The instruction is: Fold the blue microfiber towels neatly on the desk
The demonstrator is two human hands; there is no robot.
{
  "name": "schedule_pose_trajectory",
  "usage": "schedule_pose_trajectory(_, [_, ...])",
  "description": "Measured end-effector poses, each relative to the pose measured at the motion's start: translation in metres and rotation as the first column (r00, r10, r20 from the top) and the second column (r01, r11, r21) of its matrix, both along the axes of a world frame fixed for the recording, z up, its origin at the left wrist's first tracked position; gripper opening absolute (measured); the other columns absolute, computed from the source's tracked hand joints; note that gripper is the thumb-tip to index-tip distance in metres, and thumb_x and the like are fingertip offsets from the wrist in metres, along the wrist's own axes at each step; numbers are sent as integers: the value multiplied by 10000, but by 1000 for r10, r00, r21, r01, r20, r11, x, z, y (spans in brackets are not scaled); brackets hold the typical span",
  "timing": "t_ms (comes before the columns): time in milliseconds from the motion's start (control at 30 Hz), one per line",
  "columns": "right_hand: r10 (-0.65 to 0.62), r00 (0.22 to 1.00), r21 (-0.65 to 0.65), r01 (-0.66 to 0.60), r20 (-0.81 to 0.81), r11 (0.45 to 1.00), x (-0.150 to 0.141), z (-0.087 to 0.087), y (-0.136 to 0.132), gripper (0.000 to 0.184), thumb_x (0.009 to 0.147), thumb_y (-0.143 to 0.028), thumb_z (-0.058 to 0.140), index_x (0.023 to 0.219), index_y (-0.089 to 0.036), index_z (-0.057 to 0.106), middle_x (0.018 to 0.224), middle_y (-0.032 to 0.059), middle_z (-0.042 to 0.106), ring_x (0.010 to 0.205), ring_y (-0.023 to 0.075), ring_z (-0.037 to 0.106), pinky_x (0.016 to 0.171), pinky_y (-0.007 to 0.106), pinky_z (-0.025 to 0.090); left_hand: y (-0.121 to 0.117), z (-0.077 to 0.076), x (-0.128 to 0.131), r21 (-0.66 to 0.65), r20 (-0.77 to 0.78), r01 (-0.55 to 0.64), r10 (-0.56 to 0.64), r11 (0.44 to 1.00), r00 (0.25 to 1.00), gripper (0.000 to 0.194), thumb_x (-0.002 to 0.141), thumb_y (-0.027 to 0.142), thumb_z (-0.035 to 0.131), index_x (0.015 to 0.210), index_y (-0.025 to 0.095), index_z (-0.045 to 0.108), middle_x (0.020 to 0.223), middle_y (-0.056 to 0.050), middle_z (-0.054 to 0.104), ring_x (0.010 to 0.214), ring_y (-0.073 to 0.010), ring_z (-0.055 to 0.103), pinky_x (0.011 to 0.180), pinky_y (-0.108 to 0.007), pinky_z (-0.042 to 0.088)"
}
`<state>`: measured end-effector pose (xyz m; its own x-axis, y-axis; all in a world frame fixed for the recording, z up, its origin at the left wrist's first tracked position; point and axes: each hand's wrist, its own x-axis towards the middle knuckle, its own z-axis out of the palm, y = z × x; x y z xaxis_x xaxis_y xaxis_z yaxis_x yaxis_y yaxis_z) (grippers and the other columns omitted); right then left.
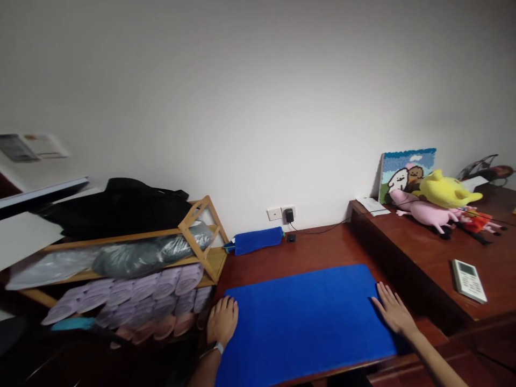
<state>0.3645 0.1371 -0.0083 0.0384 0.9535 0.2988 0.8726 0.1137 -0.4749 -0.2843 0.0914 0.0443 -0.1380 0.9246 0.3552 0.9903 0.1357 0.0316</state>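
The left hand (pixel 221 322) and right hand (pixel 395 312) rest open, well apart on the blue mat (pixel 306 328), which could slide off the wooden desk (pixel 322 247) if pushed unevenly.

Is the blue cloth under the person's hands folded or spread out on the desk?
Spread out: the blue cloth lies flat on the wooden desk as a wide rectangle, without visible creases. The left hand and right hand rest open near its sides.

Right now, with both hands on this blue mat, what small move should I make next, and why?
Probably pinch the right edge of the blue mat with your right hand: its fingers already lie at that edge, while your left hand rests on the opposite end, steadying the mat on the wooden desk.
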Motion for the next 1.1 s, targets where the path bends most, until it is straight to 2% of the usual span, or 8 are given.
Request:
schedule_pose_trajectory(67, [21,999,21,-20,-40,1000,-13,10,-11,645,913,-697,376,1379,-363,671,1442,98,649,1433,411,484,1139,544,429,-15,3,3,-17,55,32,-31,999,998,499,1033,350,295,1217,199,734,1262,-117,755,1199,-275,675,1067,-439,507])
schedule_pose_trajectory(167, [115,992,52,-112,-58,992,-59,22,-35,625,950,-672,396,1456,-369,602,1517,70,592,1472,389,436,1190,555,396,-51,-8,-1,-41,90,69,-65,997,994,474,1026,383,346,1347,251,670,1428,-64,682,1330,-238,613,1138,-413,472])
schedule_pose_trajectory(333, [379,925,-50,-379,-18,924,-194,35,-83,634,1041,-571,311,1612,-302,375,1664,24,368,1546,292,306,1286,517,279,-109,-37,-16,-120,113,80,-67,990,991,568,1041,459,335,1561,272,464,1659,-48,433,1529,-252,390,1250,-495,350])
schedule_pose_trajectory(500, [593,804,-148,-592,-38,792,-335,48,-110,682,1061,-572,244,1645,-223,198,1703,25,209,1586,242,194,1312,477,198,-119,-43,-17,-154,132,56,-35,987,991,576,1059,480,307,1604,304,373,1701,-46,338,1549,-236,341,1264,-498,319])
schedule_pose_trajectory(633, [650,758,-234,-643,-55,729,-383,46,-117,698,1065,-558,172,1640,-163,149,1710,76,134,1600,246,110,1318,502,114,-118,-38,-12,-164,130,45,-23,985,991,573,1063,478,305,1605,305,370,1698,-43,345,1555,-222,327,1273,-482,302])
schedule_pose_trajectory(733, [634,773,-280,-617,-35,736,-370,41,-117,727,1057,-581,164,1637,-144,169,1709,93,122,1600,256,95,1315,524,100,-120,-33,-10,-167,129,42,-20,985,991,568,1063,475,313,1604,310,375,1694,-41,354,1550,-221,339,1273,-478,303])
schedule_pose_trajectory(833, [559,829,-265,-539,0,799,-328,38,-112,764,1036,-642,222,1636,-171,246,1703,91,186,1589,272,163,1309,526,151,-120,-28,-8,-164,126,44,-23,986,992,569,1061,462,324,1604,300,378,1689,-54,364,1544,-230,354,1266,-487,314])
schedule_pose_trajectory(1100, [151,988,-20,-151,39,988,-129,7,-87,682,958,-683,313,1473,-337,594,1533,91,576,1471,396,433,1206,608,366,-116,-20,-6,-204,72,23,-8,979,997,579,1042,432,316,1588,269,417,1678,-62,388,1535,-228,376,1256,-475,316])
